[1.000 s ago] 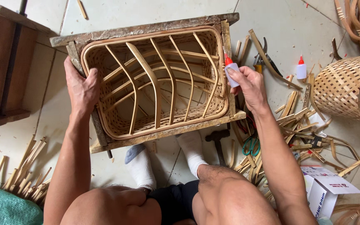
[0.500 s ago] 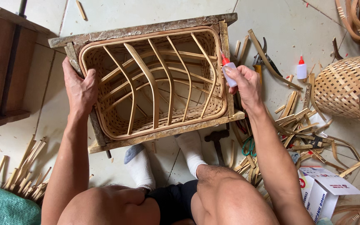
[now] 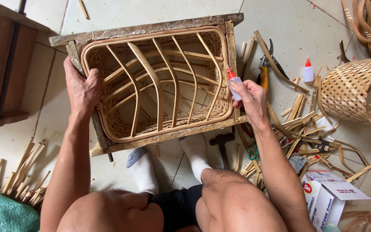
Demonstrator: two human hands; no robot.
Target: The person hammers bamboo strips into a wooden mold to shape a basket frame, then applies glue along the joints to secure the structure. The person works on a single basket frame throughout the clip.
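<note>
A woven rattan basket [image 3: 159, 81] with curved cross ribs sits inside a rough wooden frame [image 3: 147, 30] on the tiled floor. My left hand [image 3: 80, 86] grips the frame's left side and the basket rim. My right hand [image 3: 250, 99] holds a small glue bottle [image 3: 233, 80] with a red nozzle, its tip pointed at the basket's right rim. My feet in white socks [image 3: 194, 154] rest just below the frame.
Bamboo strips and offcuts [image 3: 301, 124] litter the floor at right, with pliers [image 3: 265, 68], a second glue bottle [image 3: 308, 71], a hammer [image 3: 223, 144] and a cardboard box [image 3: 327, 199]. A finished woven basket [image 3: 357, 92] lies at right. A wooden bench [image 3: 1, 64] stands left.
The frame and basket have shifted slightly under my hands. My right hand has brought the glue bottle's tip a little closer to the right rim.
</note>
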